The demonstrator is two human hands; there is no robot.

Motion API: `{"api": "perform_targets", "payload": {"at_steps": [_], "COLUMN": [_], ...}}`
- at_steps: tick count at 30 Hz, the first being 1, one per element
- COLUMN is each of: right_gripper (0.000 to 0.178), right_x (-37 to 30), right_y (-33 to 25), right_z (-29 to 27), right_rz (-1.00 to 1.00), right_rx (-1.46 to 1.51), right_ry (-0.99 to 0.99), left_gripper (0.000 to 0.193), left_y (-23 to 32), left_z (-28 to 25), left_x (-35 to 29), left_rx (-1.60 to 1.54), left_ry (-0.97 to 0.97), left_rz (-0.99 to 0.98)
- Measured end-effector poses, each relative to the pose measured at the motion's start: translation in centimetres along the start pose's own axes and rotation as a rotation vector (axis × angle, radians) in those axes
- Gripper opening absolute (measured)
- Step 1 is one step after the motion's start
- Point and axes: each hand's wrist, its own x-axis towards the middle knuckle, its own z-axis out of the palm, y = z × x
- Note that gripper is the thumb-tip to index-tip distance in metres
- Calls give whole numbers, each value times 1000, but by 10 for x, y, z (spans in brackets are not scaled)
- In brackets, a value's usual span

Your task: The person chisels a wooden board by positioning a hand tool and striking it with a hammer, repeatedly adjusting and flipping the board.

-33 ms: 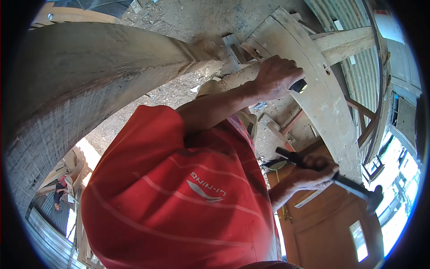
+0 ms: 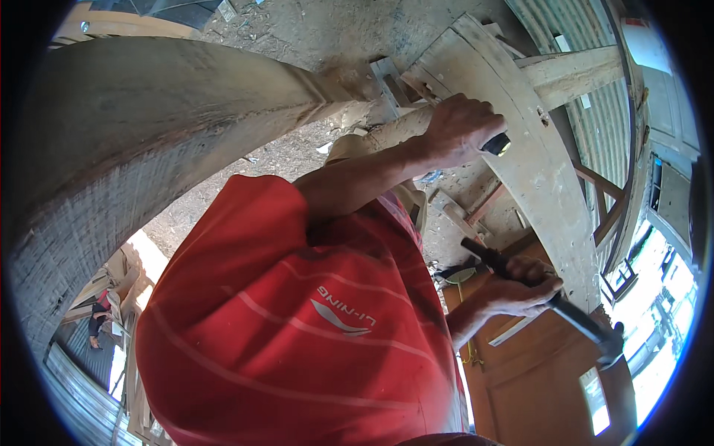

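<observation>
My left hand (image 2: pixel 462 128) is closed in a fist on the inner edge of a long, pale wooden board (image 2: pixel 547 167). From that fist sticks out the dark end of a tool (image 2: pixel 496 143) with a yellowish tip; the rest of it is hidden by my fingers. Lower down on the right, my right hand (image 2: pixel 524 288) grips a hammer (image 2: pixel 582 318) by its black handle. The hammer's metal head points down and right, away from the board, above a brown wooden panel (image 2: pixel 535 372).
A thick wooden beam (image 2: pixel 171 111) fills the upper left. Wood scraps (image 2: pixel 457 212) lie on the dirt floor (image 2: pixel 320 33) below the board. Corrugated sheets (image 2: pixel 602 134) line the upper right. A person (image 2: pixel 100 316) is far off at the lower left.
The hammer has turned slightly: its head is lower and a little further left, and its handle end is a bit higher. My left hand looks nearly unmoved.
</observation>
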Motion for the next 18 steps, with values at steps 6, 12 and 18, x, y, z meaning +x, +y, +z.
{"api": "perform_targets", "payload": {"at_steps": [6, 12, 18], "right_gripper": [23, 26, 19], "right_x": [-49, -6, -61], "right_y": [102, 11, 91], "right_z": [-24, 7, 3], "right_rz": [159, 70, 149], "right_rx": [-579, -79, -587], "right_ry": [-676, 5, -685], "left_gripper": [29, 24, 27], "left_y": [6, 1, -3], "left_z": [3, -3, 1], "left_x": [0, 3, 3], "left_rx": [5, 16, 18], "left_ry": [-34, -23, -112], "left_rz": [61, 41, 43]}}
